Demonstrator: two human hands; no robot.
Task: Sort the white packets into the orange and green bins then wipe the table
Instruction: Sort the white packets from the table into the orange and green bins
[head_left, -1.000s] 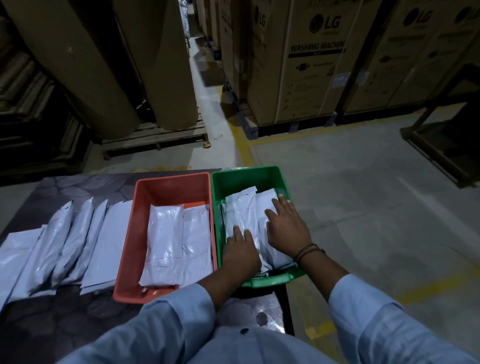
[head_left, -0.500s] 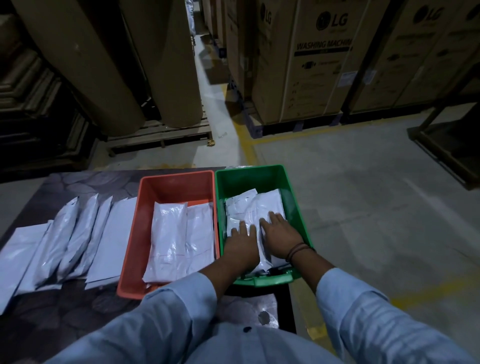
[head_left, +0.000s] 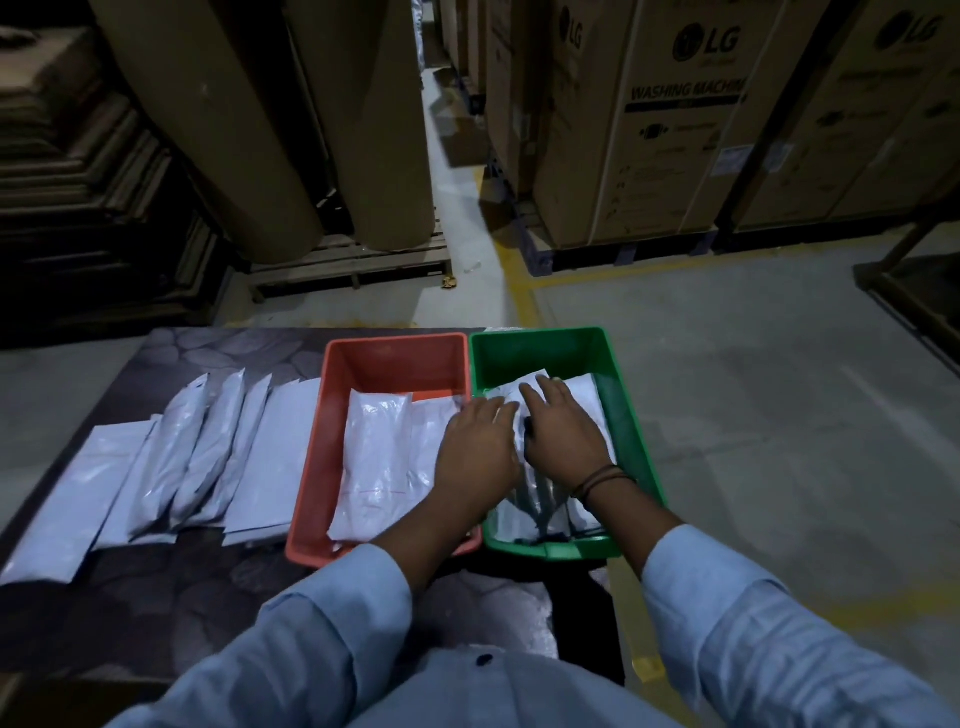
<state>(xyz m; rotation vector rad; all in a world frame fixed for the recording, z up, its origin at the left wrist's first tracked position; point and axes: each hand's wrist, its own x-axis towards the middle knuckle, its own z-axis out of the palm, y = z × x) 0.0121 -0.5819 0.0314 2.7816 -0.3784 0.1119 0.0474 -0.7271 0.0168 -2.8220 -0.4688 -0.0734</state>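
Two hands work at the green bin (head_left: 631, 431): my right hand (head_left: 563, 439) lies palm down, fingers straight and spread, on the white packets (head_left: 584, 389) stacked inside it, and grips nothing. My left hand (head_left: 480, 454) sits over the shared wall between the orange bin (head_left: 395, 344) and the green one, fingers loosely extended with their tips touching the same stack, likewise holding nothing. Two further packets (head_left: 374, 457) lie side by side in the orange bin, and a row of unsorted packets (head_left: 208, 457) lies overlapped on the table (head_left: 156, 597) to its left.
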